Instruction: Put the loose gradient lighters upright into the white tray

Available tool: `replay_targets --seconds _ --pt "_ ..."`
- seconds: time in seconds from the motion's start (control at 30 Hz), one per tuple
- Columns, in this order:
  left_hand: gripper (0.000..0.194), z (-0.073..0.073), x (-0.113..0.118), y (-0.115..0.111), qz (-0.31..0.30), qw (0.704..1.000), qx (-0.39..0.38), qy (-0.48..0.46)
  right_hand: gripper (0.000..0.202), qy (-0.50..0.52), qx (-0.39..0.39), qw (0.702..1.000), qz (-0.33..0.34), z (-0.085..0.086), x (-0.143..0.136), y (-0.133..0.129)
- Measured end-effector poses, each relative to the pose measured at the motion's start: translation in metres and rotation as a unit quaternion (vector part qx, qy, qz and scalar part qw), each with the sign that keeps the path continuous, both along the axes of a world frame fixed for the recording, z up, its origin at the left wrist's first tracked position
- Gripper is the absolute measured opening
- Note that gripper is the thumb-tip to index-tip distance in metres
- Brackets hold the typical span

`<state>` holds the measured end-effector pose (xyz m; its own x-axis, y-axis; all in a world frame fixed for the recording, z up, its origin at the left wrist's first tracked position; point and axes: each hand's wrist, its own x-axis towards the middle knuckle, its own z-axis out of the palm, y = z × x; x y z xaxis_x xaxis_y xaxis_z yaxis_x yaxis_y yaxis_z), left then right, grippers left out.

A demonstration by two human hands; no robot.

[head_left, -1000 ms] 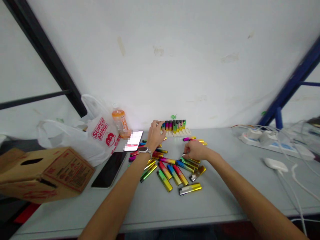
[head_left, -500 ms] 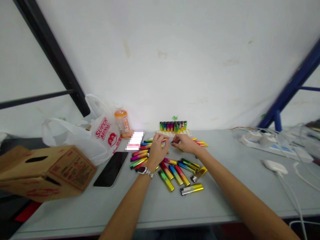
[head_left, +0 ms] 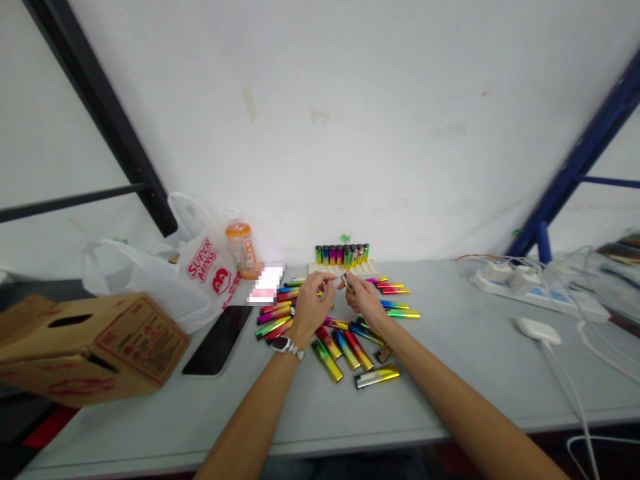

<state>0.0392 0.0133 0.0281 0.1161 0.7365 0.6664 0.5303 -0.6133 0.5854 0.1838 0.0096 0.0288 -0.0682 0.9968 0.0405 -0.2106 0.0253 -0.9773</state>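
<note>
My right hand (head_left: 366,299) is closed around a lighter, whose dark metal-topped end (head_left: 347,281) pokes out toward my other fingers. My left hand (head_left: 313,303), with a watch on its wrist, has its thumb and fingers bent together close to that end; what they pinch, if anything, I cannot make out. Several shiny lighters in rainbow colours lie around both hands, among them a green and yellow lighter (head_left: 327,361) and a silver and yellow lighter (head_left: 377,377). Behind the hands, several lighters (head_left: 340,255) stand upright in a pale holed rack (head_left: 371,268).
A black phone (head_left: 218,340), a lit phone (head_left: 267,283), an orange drink bottle (head_left: 243,248), a white plastic bag (head_left: 167,280) and a cardboard box (head_left: 127,347) are at the left. At the right lie a power strip (head_left: 545,292), cables and a white charger (head_left: 539,331).
My right hand has turned, and its lighter now shows between the fingers. My left hand stays nearly where it was. The whole view has shifted slightly.
</note>
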Motion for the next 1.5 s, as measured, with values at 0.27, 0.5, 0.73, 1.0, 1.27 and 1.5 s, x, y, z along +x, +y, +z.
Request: replay_targets --seconds 0.27,0.5,0.73,1.0,1.27,1.5 --pt "0.019 -0.002 0.004 -0.003 -0.005 1.0 0.007 0.019 0.06 0.071 -0.098 0.993 0.004 0.003 -0.007 -0.006" --pt "0.02 -0.002 0.01 -0.005 -0.021 0.999 -0.015 0.018 0.053 0.103 -0.096 0.99 -0.024 0.009 -0.012 -0.01" --pt "0.018 -0.001 0.01 -0.006 -0.025 0.999 -0.024 0.02 0.062 0.162 -0.115 0.98 0.033 0.005 -0.008 -0.013" --pt "0.018 -0.006 0.01 -0.003 -0.031 0.999 -0.024 0.033 0.058 0.144 -0.106 0.984 -0.012 0.009 -0.013 -0.012" --pt "0.014 -0.005 0.014 -0.006 -0.051 0.998 -0.037 0.005 0.057 0.144 -0.077 0.987 -0.005 -0.001 -0.013 -0.007" --pt "0.026 -0.004 0.022 0.001 -0.037 0.988 -0.076 -0.127 0.043 -0.004 0.045 0.994 -0.096 -0.012 -0.017 -0.005"
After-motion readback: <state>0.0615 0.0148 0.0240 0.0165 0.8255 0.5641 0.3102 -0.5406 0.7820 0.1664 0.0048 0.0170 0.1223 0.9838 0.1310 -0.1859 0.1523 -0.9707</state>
